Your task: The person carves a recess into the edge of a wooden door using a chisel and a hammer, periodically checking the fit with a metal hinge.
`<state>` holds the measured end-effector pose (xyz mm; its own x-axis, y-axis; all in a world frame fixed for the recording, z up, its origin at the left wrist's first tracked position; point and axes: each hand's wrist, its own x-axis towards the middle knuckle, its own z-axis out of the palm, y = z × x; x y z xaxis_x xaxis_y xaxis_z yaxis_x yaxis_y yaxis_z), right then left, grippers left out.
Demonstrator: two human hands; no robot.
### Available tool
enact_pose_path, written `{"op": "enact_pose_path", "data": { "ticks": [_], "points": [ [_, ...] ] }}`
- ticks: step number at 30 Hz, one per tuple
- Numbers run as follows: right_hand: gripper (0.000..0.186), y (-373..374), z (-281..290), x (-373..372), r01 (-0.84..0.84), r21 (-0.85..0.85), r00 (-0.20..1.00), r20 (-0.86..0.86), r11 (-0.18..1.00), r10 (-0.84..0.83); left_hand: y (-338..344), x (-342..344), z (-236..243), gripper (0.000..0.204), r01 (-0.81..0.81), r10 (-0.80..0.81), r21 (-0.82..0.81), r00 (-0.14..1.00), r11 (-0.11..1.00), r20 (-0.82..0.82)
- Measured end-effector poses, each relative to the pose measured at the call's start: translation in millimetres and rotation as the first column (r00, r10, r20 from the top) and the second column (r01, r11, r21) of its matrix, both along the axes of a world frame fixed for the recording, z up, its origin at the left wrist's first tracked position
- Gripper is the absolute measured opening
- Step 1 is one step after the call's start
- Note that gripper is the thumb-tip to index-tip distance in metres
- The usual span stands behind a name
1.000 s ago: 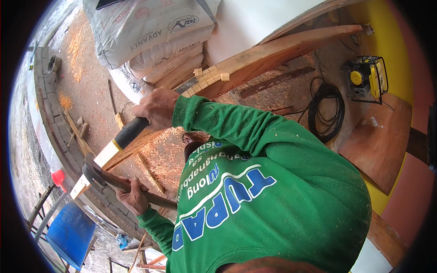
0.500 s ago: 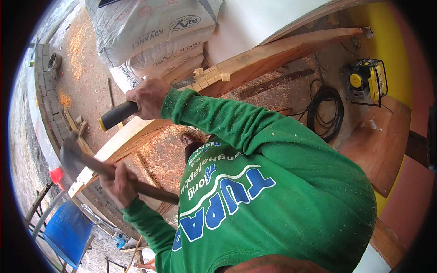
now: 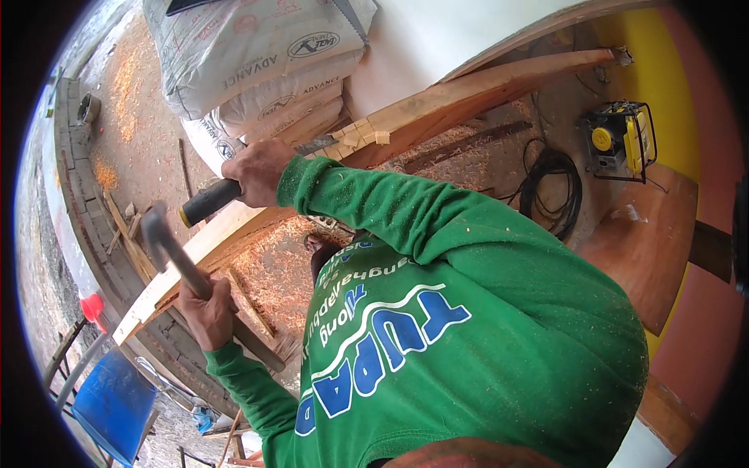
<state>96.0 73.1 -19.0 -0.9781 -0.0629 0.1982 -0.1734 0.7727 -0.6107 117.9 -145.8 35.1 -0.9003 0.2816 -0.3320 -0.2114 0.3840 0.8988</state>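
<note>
Curved timber [image 3: 491, 87] ran by both hands, its scored patch [image 3: 356, 137] cut across and seemingly part-done, blocks left standing. Left hand [image 3: 206, 313] was clamped round a hammer [image 3: 173, 253], right hand [image 3: 259, 173] round a black-handled chisel [image 3: 211, 203]; knuckles hid its middle, edge contact unclear.

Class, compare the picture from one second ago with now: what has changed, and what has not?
The left hand has brought the hammer up the picture; the right hand has shifted the black-handled tool up and leftward. Nothing was taken hold of or let go. The stacked bags and generator stayed in place.
</note>
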Motion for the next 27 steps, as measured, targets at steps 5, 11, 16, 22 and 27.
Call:
{"op": "enact_pose_path", "data": {
  "ticks": [5,11,16,22,27],
  "points": [
    [0.011,-8.4,1.2,-3.8,0.007,0.048,0.998,0.066,0.999,-0.010,-16.6,-0.7,-9.4,0.012,-0.142,0.141,0.114,0.990,0.983,0.020],
    [0.011,6.4,-0.8,-2.7,0.061,0.047,0.998,0.032,0.997,-0.062,-13.3,-4.8,-4.0,0.013,-0.065,0.066,0.016,0.996,0.998,-0.053],
    [0.012,2.3,-3.7,-0.6,0.044,0.061,0.997,0.056,0.997,-0.048,4.8,4.0,-25.1,0.014,0.109,-0.114,-0.116,0.993,0.987,-0.038],
    [0.014,7.0,-6.5,-4.7,0.064,0.102,0.991,0.110,0.993,-0.075,-14.6,-4.6,-17.2,0.014,-0.140,0.138,0.066,0.990,0.988,0.026],
    [0.015,18.7,-3.7,-1.2,0.080,0.058,0.994,0.064,0.995,-0.084,20.6,-0.8,-8.2,0.015,0.099,-0.096,-0.081,0.995,0.992,0.040]
  ]
}}
